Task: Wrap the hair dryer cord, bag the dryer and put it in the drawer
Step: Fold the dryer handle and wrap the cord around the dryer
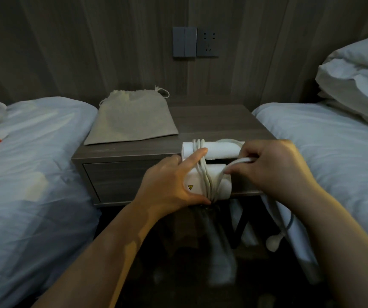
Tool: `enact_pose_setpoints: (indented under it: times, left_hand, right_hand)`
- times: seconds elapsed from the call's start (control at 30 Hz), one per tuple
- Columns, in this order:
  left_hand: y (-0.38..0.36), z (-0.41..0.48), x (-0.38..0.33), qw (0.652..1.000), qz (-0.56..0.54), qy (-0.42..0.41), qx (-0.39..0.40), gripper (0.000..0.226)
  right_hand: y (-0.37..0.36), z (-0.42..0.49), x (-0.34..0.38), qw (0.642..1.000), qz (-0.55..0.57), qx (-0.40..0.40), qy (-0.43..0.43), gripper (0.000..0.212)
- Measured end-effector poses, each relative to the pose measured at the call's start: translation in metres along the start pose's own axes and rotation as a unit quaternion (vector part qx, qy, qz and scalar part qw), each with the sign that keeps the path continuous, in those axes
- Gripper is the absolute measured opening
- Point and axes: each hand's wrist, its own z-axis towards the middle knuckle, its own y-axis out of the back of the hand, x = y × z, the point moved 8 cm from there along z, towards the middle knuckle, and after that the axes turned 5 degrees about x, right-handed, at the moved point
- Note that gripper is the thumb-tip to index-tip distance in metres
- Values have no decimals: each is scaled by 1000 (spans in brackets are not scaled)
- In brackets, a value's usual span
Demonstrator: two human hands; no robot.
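Observation:
A white folded hair dryer [219,150] is held in front of the nightstand [134,152], with several turns of white cord [203,172] wound around it. My left hand [174,181] grips the dryer's left side, thumb under, forefinger on the windings. My right hand [274,167] pinches the loose cord at the dryer's right. The rest of the cord hangs down to the white plug [273,243] near the floor. A beige drawstring bag [129,116] lies flat on the nightstand's top, back left. The drawer [114,178] front below is closed.
Two beds with white sheets flank the nightstand, the left bed [30,174] and the right bed [325,138] with pillows [356,76]. A switch and wall socket [195,42] sit on the wooden wall behind. Small items lie on the left bed's far edge.

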Motion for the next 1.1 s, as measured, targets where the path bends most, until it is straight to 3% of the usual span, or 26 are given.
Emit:
enact_pose_setpoints:
  times: [0.1,0.2,0.37,0.57,0.8,1.1]
  left_hand:
    - [-6,2,-3,999,18,-11,37,101]
    - [-6,1,-7,997,51,-46,39,100]
    - [-12,-3,-9,992,76,-78,70,97]
    - [-18,-4,-23,982,129,-123,63,98]
    - [-26,-9,-35,983,72,-149,74,98]
    - [-39,-9,-33,981,60,-155,101,101]
  right_hand:
    - [2,3,-9,999,-21,-12,-43,39]
    - [-5,7,-15,992,107,50,-41,14]
    - [-8,7,-13,975,149,157,52,36]
    - [-16,20,-50,987,144,46,-61,13]
    - [-40,22,-68,980,144,66,-119,13]
    - [-56,23,-68,981,133,77,-116,13]
